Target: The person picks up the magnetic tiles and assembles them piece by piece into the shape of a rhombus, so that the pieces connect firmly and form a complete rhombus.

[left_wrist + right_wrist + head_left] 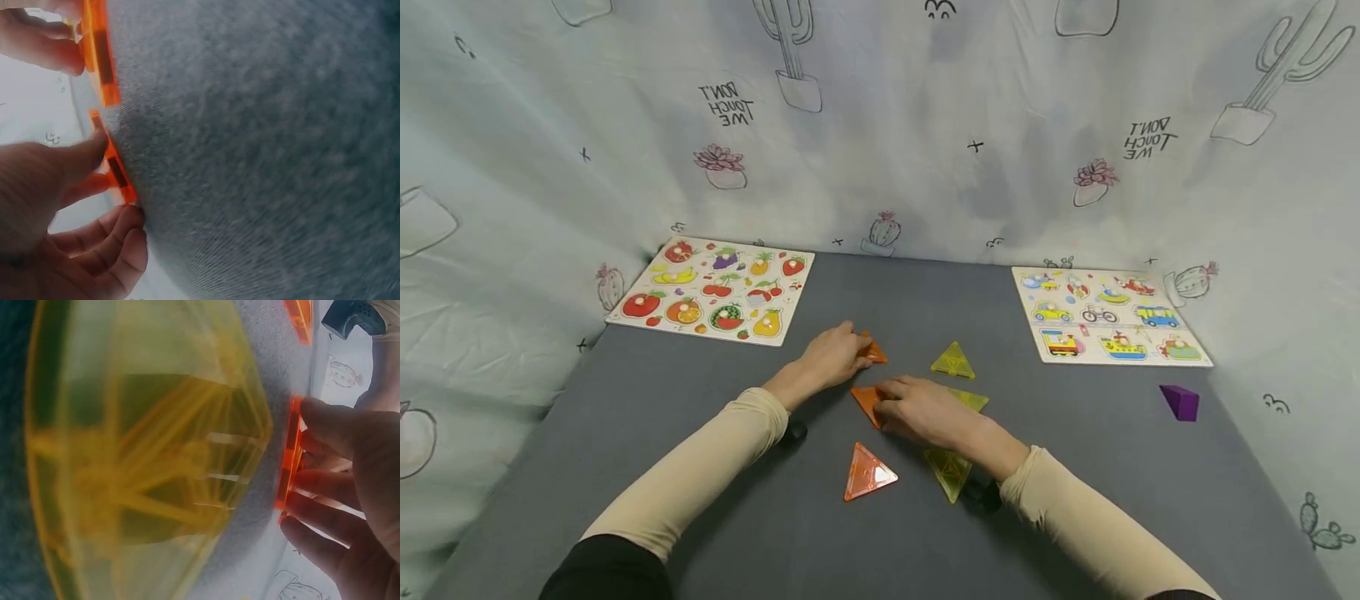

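My left hand (831, 357) pinches the farthest orange triangular tile (875, 350) between thumb and fingers, low over the grey table. In the left wrist view its thumb lies on that tile (119, 169). My right hand (925, 408) holds a second orange triangular tile (865, 402) just nearer, its fingers partly covering it. The right wrist view shows thumb and fingers along that tile's (290, 456) edge. A third orange triangular tile (869, 473) lies flat nearer me. Beneath my right hand and wrist are two partly hidden yellow triangular tiles, one farther (972, 399), one nearer (950, 473).
Another yellow triangular tile (953, 361) lies beyond my right hand. A fruit puzzle board (741, 287) sits at the back left, a vehicle puzzle board (1093, 304) at the back right. A purple block (1182, 403) stands near the right edge. Patterned cloth (880, 125) hangs behind.
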A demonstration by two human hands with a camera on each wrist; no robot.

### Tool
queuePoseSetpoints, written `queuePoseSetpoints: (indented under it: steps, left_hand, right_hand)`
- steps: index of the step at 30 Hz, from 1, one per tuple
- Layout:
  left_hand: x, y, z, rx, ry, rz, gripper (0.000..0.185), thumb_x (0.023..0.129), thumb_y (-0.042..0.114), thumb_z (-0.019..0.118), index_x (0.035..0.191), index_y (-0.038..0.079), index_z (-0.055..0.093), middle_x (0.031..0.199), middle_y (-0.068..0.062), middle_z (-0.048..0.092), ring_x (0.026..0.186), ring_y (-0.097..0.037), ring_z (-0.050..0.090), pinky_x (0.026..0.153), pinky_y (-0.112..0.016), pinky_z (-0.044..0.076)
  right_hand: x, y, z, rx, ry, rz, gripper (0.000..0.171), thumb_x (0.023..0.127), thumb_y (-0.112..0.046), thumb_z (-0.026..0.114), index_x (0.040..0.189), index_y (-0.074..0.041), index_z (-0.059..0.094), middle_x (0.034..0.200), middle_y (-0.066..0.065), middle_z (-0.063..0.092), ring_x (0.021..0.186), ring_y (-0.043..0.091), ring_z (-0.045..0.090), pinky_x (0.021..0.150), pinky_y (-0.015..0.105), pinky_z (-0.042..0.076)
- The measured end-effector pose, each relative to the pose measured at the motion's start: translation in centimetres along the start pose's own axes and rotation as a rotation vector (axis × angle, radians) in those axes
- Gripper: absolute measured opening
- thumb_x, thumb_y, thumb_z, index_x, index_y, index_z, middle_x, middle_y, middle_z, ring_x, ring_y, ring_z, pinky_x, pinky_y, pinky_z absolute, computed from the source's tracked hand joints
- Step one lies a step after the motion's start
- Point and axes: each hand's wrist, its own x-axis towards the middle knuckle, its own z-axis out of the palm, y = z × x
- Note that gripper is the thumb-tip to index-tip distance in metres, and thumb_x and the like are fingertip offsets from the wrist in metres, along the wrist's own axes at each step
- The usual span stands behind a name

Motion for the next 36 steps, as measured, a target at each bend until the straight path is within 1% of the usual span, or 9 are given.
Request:
queuePoseSetpoints:
  steps: [3, 6, 12, 17, 20, 24, 28, 31, 36]
  left_hand:
    - [0.1, -0.1, -0.2, -0.022, 0.018, -0.002, 0.031, 0.095, 0.027, 0.064, 0.116, 0.005, 0.071, 0.093, -0.014, 0.064, 0.08, -0.025, 0.061, 0.071, -0.041, 0.053]
    - [0.1, -0.2, -0.3, -0.045, 0.03, -0.021, 0.022, 0.092, 0.024, 0.068, 0.103, 0.005, 0.073, 0.088, -0.011, 0.064, 0.078, -0.025, 0.06, 0.069, -0.04, 0.051]
    - [0.0, -0.4, -0.4, -0.003, 0.051, -0.047, 0.021, 0.089, 0.027, 0.072, 0.092, 0.007, 0.072, 0.091, -0.009, 0.057, 0.081, -0.026, 0.057, 0.073, -0.039, 0.051]
    - [0.0, -0.6, -0.4, 0.016, 0.059, -0.028, 0.022, 0.089, 0.028, 0.072, 0.087, 0.006, 0.069, 0.094, -0.009, 0.06, 0.089, -0.029, 0.059, 0.08, -0.04, 0.051]
    - [-0.2, -0.7, -0.5, 0.002, 0.069, -0.015, 0.023, 0.089, 0.028, 0.072, 0.087, 0.006, 0.067, 0.093, -0.01, 0.063, 0.091, -0.03, 0.059, 0.081, -0.04, 0.05]
    - [-0.5, -1.0, -0.6, -0.012, 0.065, 0.002, 0.023, 0.09, 0.028, 0.071, 0.092, 0.005, 0.066, 0.096, -0.011, 0.064, 0.092, -0.031, 0.058, 0.081, -0.041, 0.049]
    - [-1.0, -1.2, -1.0, -0.019, 0.018, 0.007, 0.027, 0.09, 0.027, 0.071, 0.108, 0.006, 0.068, 0.105, -0.012, 0.065, 0.098, -0.031, 0.058, 0.084, -0.043, 0.049]
    - [-1.3, -1.2, -1.3, -0.041, -0.018, 0.007, 0.034, 0.089, 0.025, 0.072, 0.119, 0.009, 0.068, 0.111, -0.012, 0.064, 0.099, -0.031, 0.056, 0.084, -0.044, 0.05]
    - [-1.7, -1.2, -1.7, -0.053, -0.053, 0.025, 0.037, 0.088, 0.027, 0.074, 0.122, 0.014, 0.069, 0.106, -0.01, 0.061, 0.092, -0.027, 0.052, 0.077, -0.041, 0.047]
  right_hand:
    - [0.0, 0.2, 0.0, 0.011, 0.015, -0.003, 0.016, 0.084, -0.027, 0.077, 0.096, -0.018, 0.073, 0.115, 0.007, 0.068, 0.105, 0.022, 0.065, 0.09, 0.033, 0.054]
    - [-0.2, 0.3, -0.1, 0.01, 0.014, 0.024, 0.019, 0.083, -0.025, 0.078, 0.1, -0.018, 0.072, 0.118, 0.005, 0.069, 0.109, 0.021, 0.065, 0.092, 0.035, 0.053]
    - [-0.4, 0.6, -0.1, -0.002, 0.006, 0.038, 0.027, 0.083, -0.035, 0.077, 0.103, -0.017, 0.072, 0.121, 0.005, 0.069, 0.111, 0.022, 0.064, 0.094, 0.037, 0.053]
    - [-0.3, 0.6, -0.1, 0.035, 0.017, 0.048, 0.018, 0.083, -0.033, 0.078, 0.094, -0.019, 0.072, 0.108, 0.003, 0.067, 0.097, 0.017, 0.064, 0.083, 0.031, 0.054]
    - [-0.2, 0.5, -0.2, 0.013, 0.02, 0.063, 0.011, 0.085, -0.023, 0.077, 0.096, -0.021, 0.074, 0.1, 0.001, 0.064, 0.09, 0.015, 0.062, 0.078, 0.03, 0.053]
    - [-0.1, 0.5, -0.3, -0.044, 0.012, 0.087, 0.014, 0.088, -0.016, 0.073, 0.102, -0.02, 0.075, 0.099, 0.002, 0.065, 0.089, 0.018, 0.063, 0.079, 0.033, 0.054]
    - [0.1, 0.4, -0.4, -0.063, -0.018, 0.131, 0.007, 0.088, -0.019, 0.073, 0.095, -0.018, 0.074, 0.097, 0.003, 0.068, 0.085, 0.02, 0.065, 0.079, 0.035, 0.054]
    - [0.3, 0.4, -0.6, -0.091, -0.032, 0.154, 0.004, 0.086, -0.019, 0.074, 0.088, -0.016, 0.072, 0.09, 0.002, 0.07, 0.078, 0.02, 0.064, 0.072, 0.035, 0.054]
    - [0.4, 0.3, -0.7, -0.105, -0.026, 0.174, 0.004, 0.085, -0.013, 0.073, 0.087, -0.015, 0.072, 0.08, 0.002, 0.068, 0.07, 0.02, 0.062, 0.065, 0.035, 0.052]
